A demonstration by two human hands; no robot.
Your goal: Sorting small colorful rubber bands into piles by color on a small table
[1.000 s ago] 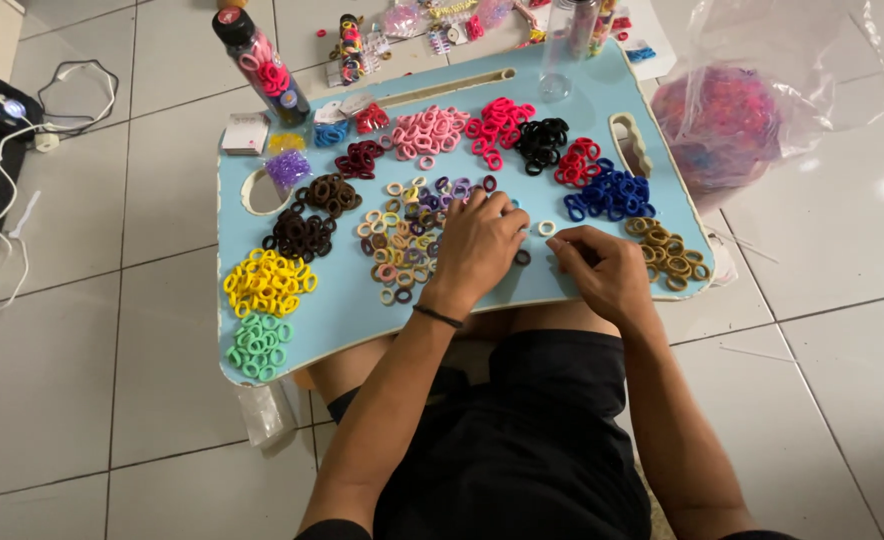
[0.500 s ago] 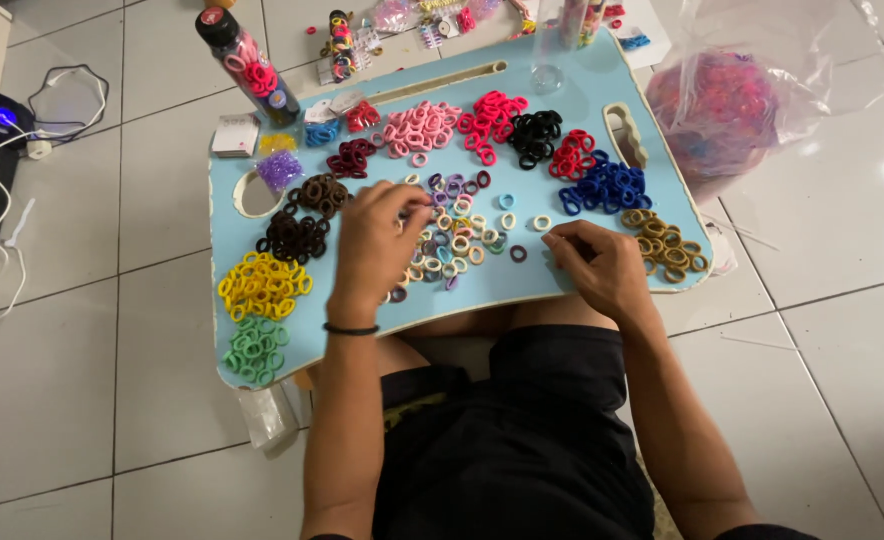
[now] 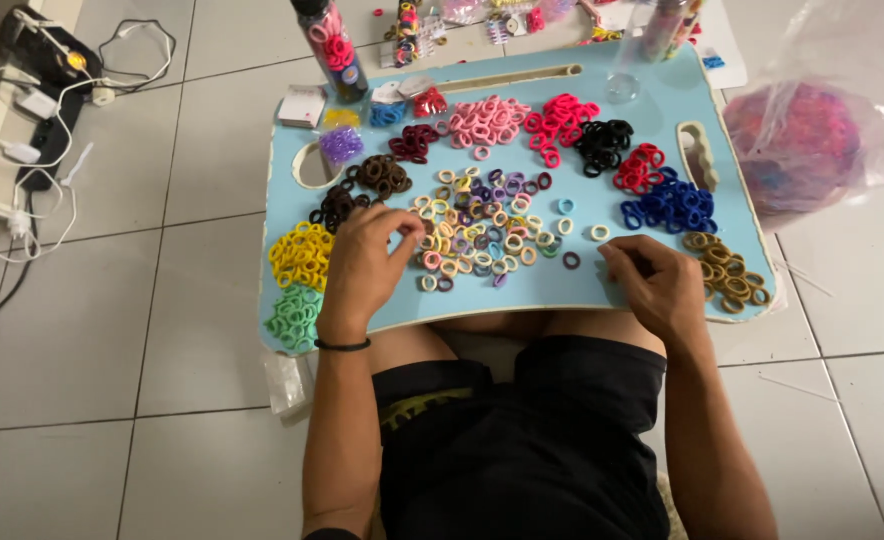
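Note:
A light blue lap tray [image 3: 582, 285] rests over my legs, covered with small elastic hair ties sorted in piles by colour. A mixed pile [image 3: 482, 225] lies in its middle. My left hand [image 3: 365, 262] hovers at the pile's left edge, fingers pinched together near a black-brown pile [image 3: 340, 205]; whether a tie sits between them I cannot tell. My right hand [image 3: 657, 283] rests on the tray's front right, fingers curled, beside an olive-brown pile [image 3: 727, 270]. Yellow [image 3: 300, 253] and green [image 3: 295, 315] piles lie at the front left.
Pink [image 3: 482, 122], red [image 3: 557, 118], black [image 3: 604, 140] and dark blue [image 3: 670, 205] piles line the tray's back. A bottle holding ties [image 3: 332, 50] stands behind. A clear plastic bag of ties [image 3: 802, 145] lies right. Cables and chargers [image 3: 32, 150] lie on the tiled floor left.
My left hand has moved from the right side of the mixed pile to its left edge. The view has shifted, so the tray sits further right in frame. My right hand stays put.

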